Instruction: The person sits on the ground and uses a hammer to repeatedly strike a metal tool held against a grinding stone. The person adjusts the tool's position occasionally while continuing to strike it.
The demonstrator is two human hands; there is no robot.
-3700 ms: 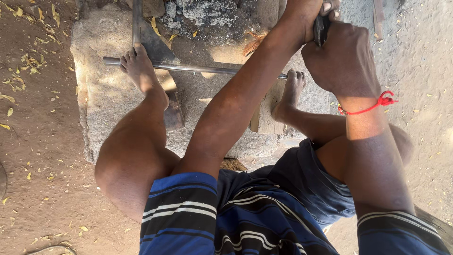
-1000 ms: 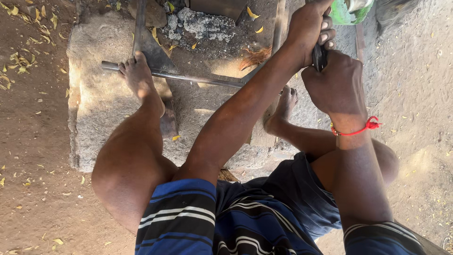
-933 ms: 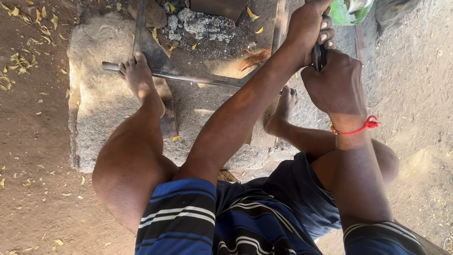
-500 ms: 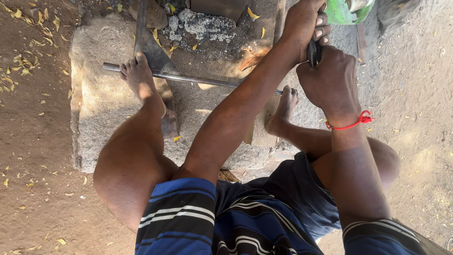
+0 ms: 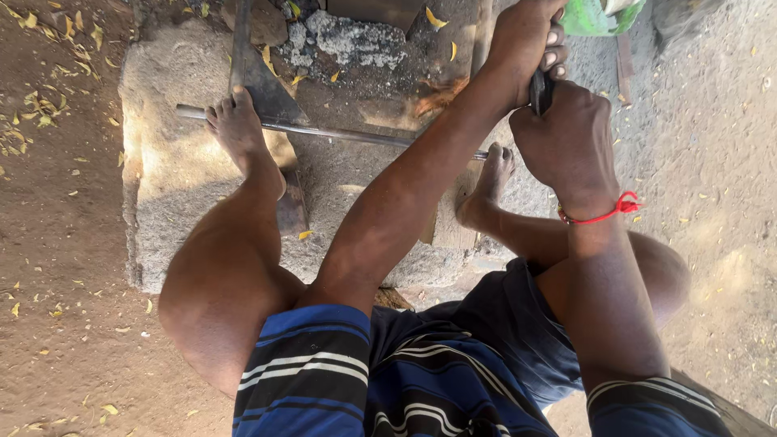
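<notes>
Blue striped cloth fills the near edge of the view, at six o'clock: the person's shirt (image 5: 356,380) and dark shorts (image 5: 502,340). Both arms reach out from it toward one o'clock. The right hand (image 5: 571,146) is wrapped tight round a dark handle (image 5: 540,91), a red string (image 5: 603,212) tied at its wrist. The left hand (image 5: 526,44) grips the same handle just above, fingers curled shut over it. What the handle belongs to is hidden by the hands.

Further out, both bare feet press on a thin metal rod (image 5: 324,131) that lies across a stone slab (image 5: 170,178): the left foot (image 5: 239,133) near ten o'clock, the right foot (image 5: 494,174) close under the hands. A flat metal piece (image 5: 259,77) leans across the rod by the left toes. Beyond, at twelve o'clock, sit grey ash (image 5: 356,36) and a green container (image 5: 595,16). Dry leaves dot the dirt at nine o'clock.

The risk, as it looks, is to the feet: they are unprotected and the right one sits just beneath the gripped tool, so a slip of the handle could strike the toes. The rod could also roll under the soles if the pressure is uneven.
</notes>
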